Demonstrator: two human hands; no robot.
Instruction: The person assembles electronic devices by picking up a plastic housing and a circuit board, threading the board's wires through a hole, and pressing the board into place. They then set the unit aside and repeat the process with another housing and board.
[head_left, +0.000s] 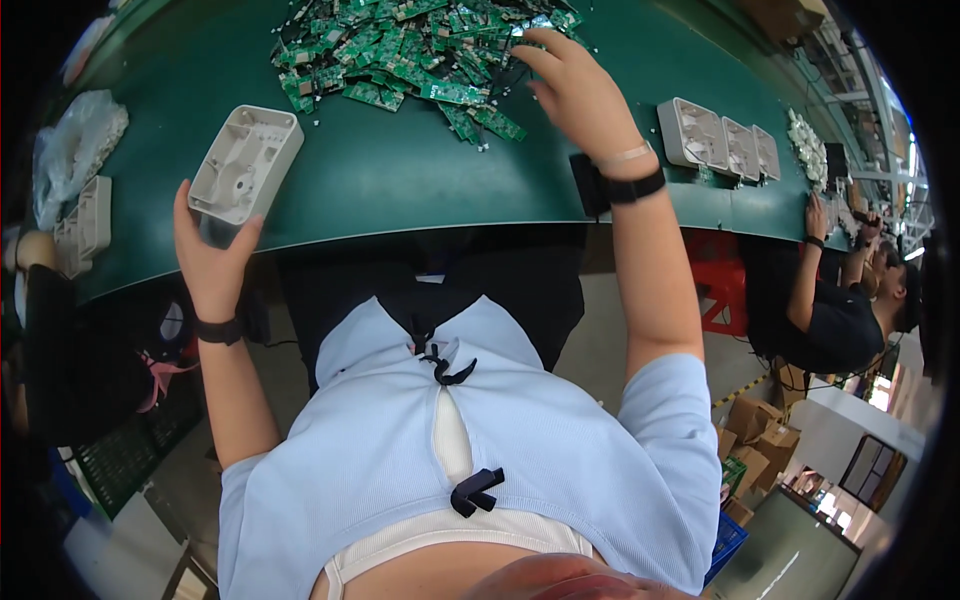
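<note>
On my feed I've got a green workbench (430,190) with a messy heap of green circuit boards (405,65), pale rectangular plastic casings (690,135) and a clear plastic bag (62,150).

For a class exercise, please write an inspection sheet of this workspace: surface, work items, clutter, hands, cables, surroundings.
Surface: green tabletop, bare between the held housing and the right hand.
Work items: pale plastic housing, its open side showing; heap of green circuit boards at the far side; row of pale housings to the right.
Clutter: clear plastic bag at far left; small white bits around the heap.
Hands: left hand holds the near end of the housing; right hand is at the heap's right edge, grip unclear.
Cables: dark wires among the boards.
Surroundings: co-worker in black and cardboard boxes to the right.
</note>
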